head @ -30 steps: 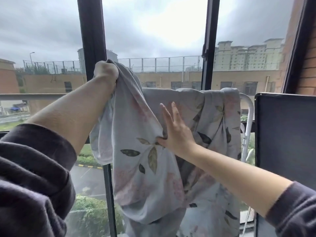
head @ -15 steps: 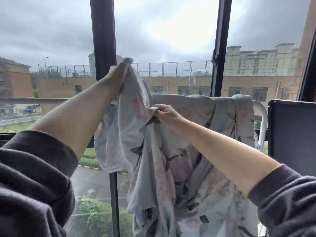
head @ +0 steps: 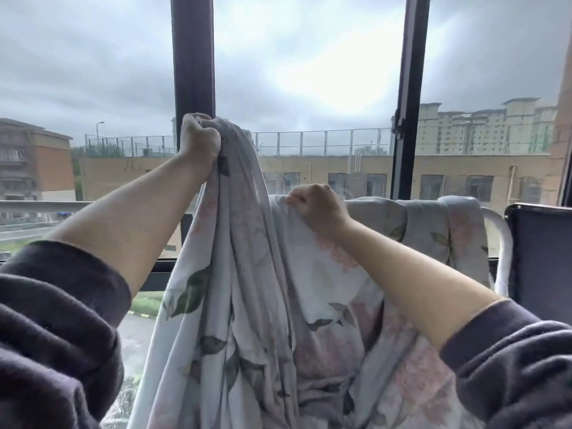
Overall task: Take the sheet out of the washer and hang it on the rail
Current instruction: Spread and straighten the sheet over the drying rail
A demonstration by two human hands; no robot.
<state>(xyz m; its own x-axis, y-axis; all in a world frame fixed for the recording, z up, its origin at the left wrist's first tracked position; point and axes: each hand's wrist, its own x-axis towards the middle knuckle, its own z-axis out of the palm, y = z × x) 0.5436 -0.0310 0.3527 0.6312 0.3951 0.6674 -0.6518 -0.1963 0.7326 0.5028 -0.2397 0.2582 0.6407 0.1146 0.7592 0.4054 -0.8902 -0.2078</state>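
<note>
Left hand [head: 199, 140]: fist closed round a gathered bunch of sheet [head: 247, 305], held high before the window post [head: 192, 57]. Right hand [head: 318, 209]: fingers curled, pinching the sheet's edge lower down. Rail [head: 503, 243]: white, long axis left-to-right, already draped rightward of both hands; right hand nearer. Beyond: glazing, overcast sky.

Single head view, facing forward, close behind sheet [head: 247, 305], toward window frame [head: 192, 57].
</note>
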